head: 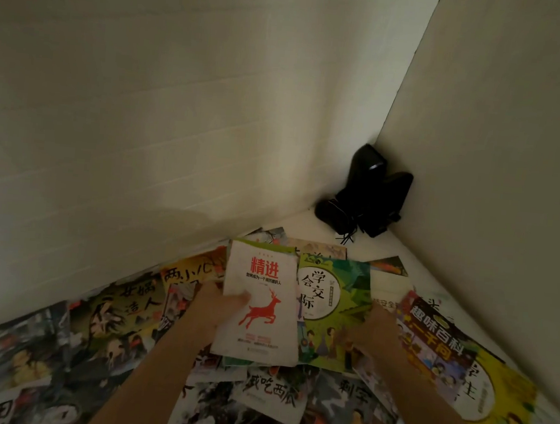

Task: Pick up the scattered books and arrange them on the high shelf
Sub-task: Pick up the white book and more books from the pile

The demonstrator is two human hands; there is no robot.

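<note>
Books carpet the white corner surface (pixel 308 219); left grip (pixel 214 308) pinches the deer book (pixel 260 298) (right grip (pixel 373 330) unclear)

We cannot see the fingers of our left hand (pixel 218 303): they go behind the white book with the red deer (pixel 259 304), only the thumb lying on its cover. Our right hand (pixel 375 327) covers part of the green book (pixel 329 305), and its fingertips are too dim to make out. Both forearms are cut off by the bottom edge. The dark objects in the corner (pixel 365 194) are too shadowed to identify. Books at the lower left (pixel 12 353) are blurred.
</note>
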